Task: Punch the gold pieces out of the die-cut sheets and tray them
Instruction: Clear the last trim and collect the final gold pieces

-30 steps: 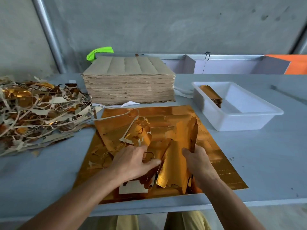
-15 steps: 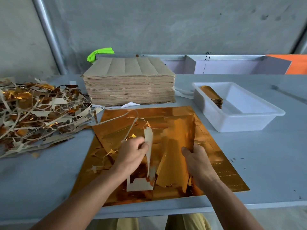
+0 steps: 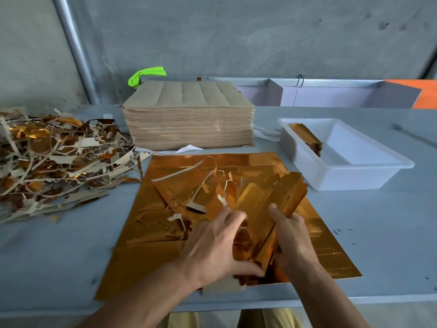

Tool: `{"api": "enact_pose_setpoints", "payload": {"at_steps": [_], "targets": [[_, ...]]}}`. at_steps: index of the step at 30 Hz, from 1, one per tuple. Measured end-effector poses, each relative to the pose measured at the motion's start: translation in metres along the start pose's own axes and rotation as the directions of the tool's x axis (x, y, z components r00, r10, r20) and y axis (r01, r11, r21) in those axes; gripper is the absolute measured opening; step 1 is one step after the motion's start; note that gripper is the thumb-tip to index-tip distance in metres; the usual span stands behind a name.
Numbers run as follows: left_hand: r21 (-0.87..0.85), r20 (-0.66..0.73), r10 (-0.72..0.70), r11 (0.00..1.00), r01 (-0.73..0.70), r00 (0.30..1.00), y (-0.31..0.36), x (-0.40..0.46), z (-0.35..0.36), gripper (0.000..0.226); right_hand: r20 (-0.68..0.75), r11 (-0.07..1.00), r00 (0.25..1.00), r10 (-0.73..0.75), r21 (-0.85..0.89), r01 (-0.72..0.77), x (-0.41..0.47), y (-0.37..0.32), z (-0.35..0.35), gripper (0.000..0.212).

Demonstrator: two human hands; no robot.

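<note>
A gold die-cut sheet [image 3: 151, 263] lies flat on the table in front of me. On it lies a torn leftover frame of gold strips [image 3: 189, 185]. My right hand [image 3: 293, 237] grips a bundle of punched gold pieces [image 3: 279, 200], tilted up and to the right. My left hand [image 3: 217, 247] reaches toward the bundle's lower end with fingers spread; whether it grips anything is hidden by blur. The white tray [image 3: 350, 176] at the right holds a small stack of gold pieces [image 3: 307, 138] at its far left end.
A tall stack of brown-backed sheets [image 3: 189, 117] stands behind the gold sheet. A heap of scrap strips [image 3: 56, 162] covers the table's left side. A green cloth [image 3: 146, 74] sits behind the stack. The table's near edge runs just below my hands.
My left hand has let go of the scrap strip it was lifting and moved right toward the bundle. My right hand has tilted the gold pieces up to the right.
</note>
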State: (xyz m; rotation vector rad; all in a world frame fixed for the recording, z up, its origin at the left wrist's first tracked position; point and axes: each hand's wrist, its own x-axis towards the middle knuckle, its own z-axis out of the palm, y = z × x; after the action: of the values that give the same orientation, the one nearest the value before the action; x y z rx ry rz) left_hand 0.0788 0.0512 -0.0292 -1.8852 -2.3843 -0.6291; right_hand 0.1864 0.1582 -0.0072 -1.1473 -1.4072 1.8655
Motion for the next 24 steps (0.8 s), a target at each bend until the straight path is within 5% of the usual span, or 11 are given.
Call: {"api": "enact_pose_setpoints", "payload": {"at_steps": [5,9,11,16,20,24], "targets": [[0.15,0.104,-0.237,0.964,0.22,0.966,-0.033,-0.01,-0.016,0.072,-0.078,0.994,0.992,-0.103,-0.036,0.101,0.007,-0.024,-0.021,0.017],[0.191,0.185,-0.251,0.958,0.216,0.95,-0.055,-0.009,-0.042,0.024,-0.2,0.999,0.979,-0.041,0.02,0.046,0.014,-0.041,-0.047,0.01],[0.216,0.155,-0.285,0.944,0.249,0.946,-0.065,-0.008,-0.047,0.018,-0.26,0.998,0.964,-0.052,0.008,0.056,0.017,-0.045,-0.057,0.017],[0.209,0.016,-0.172,0.964,0.165,0.985,-0.062,-0.003,-0.038,0.03,-0.358,0.911,0.896,-0.263,-0.399,0.108,0.026,-0.036,-0.062,0.028],[0.02,0.003,-0.014,1.0,0.014,1.0,-0.04,0.002,-0.023,0.068,-0.187,0.81,0.928,-0.323,-0.562,0.168,0.03,-0.026,-0.031,0.025],[-0.223,0.013,-0.045,0.974,0.047,0.999,-0.024,0.014,-0.01,0.067,-0.026,0.728,0.944,-0.329,-0.644,0.236,0.036,-0.028,-0.007,0.028]]}}
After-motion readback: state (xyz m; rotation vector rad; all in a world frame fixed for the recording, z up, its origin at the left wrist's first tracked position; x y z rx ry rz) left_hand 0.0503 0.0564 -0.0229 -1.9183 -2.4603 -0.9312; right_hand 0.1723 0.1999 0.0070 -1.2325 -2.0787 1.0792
